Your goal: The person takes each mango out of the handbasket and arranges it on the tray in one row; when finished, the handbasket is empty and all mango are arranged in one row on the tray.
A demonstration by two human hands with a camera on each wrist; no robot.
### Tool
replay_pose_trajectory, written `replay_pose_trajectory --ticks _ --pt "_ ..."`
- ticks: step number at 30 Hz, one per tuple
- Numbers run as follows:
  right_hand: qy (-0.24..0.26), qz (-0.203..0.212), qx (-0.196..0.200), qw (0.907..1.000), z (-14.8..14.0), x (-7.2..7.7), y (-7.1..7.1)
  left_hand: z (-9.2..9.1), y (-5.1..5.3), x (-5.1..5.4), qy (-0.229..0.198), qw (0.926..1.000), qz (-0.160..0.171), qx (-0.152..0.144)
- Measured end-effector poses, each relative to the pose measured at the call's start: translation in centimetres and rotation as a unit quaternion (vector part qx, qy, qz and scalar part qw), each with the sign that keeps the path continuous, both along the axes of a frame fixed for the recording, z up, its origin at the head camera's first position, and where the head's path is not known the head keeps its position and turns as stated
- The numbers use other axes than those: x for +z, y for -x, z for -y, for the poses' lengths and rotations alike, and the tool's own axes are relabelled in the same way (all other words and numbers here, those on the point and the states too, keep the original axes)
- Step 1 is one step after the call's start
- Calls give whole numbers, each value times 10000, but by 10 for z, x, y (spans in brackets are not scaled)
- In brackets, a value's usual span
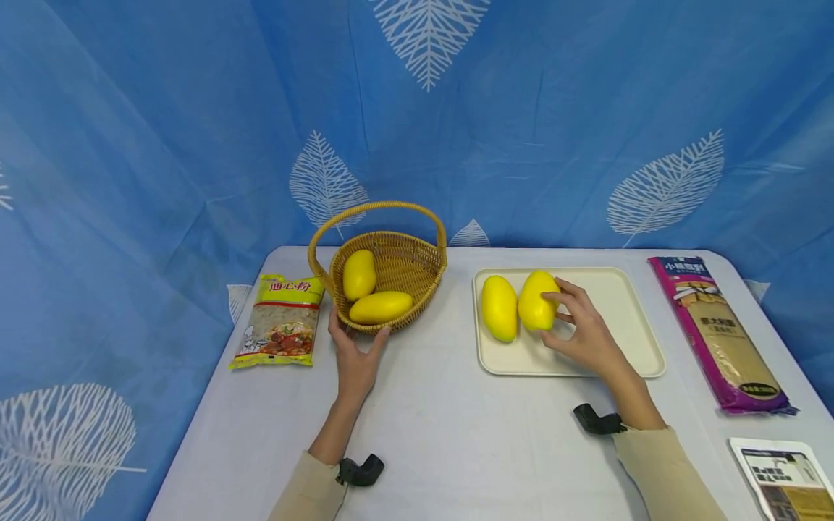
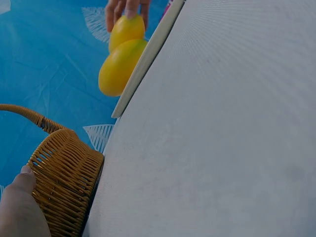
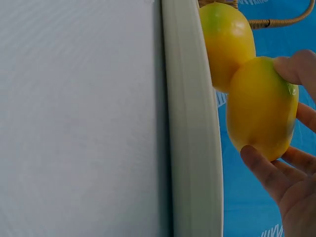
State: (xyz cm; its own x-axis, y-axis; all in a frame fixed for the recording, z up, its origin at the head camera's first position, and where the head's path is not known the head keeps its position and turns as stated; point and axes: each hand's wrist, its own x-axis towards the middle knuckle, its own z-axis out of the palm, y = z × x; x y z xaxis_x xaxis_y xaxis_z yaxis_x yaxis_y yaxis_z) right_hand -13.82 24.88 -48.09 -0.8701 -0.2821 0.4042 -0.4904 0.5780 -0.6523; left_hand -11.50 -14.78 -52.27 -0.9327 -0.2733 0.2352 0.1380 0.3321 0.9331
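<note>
My right hand (image 1: 583, 333) grips a yellow mango (image 1: 538, 300) over the cream tray (image 1: 635, 318). In the right wrist view, thumb and fingers are round this mango (image 3: 261, 108), which shows a greenish end. Beside it on the tray, a second mango (image 1: 499, 308) lies close against it. My left hand (image 1: 355, 362) holds the near-left side of a wicker basket (image 1: 417, 271) with a tall handle. Its thumb (image 2: 22, 182) presses the basket wall in the left wrist view; its other fingers are hidden there. Two mangoes lie in the basket, one upright (image 1: 359, 275), one sideways (image 1: 381, 307).
A bag of macaroni (image 1: 280, 322) lies left of the basket. Right of the tray is a long purple pack of noodles (image 1: 723, 333), with a white-edged packet (image 1: 785, 477) nearer the front. A blue leaf-patterned cloth (image 1: 521, 145) hangs behind the white table (image 1: 449, 434).
</note>
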Motion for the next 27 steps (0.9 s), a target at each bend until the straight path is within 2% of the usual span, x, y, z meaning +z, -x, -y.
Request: replay_pose_trajectory --ticks 18,27 --pt "-132 577 397 9975 -3 -10 -1 -1 0 2 2 10000 -11 23" --pt "-419 448 152 9980 -5 -10 -3 0 0 1 18 10000 47 32"
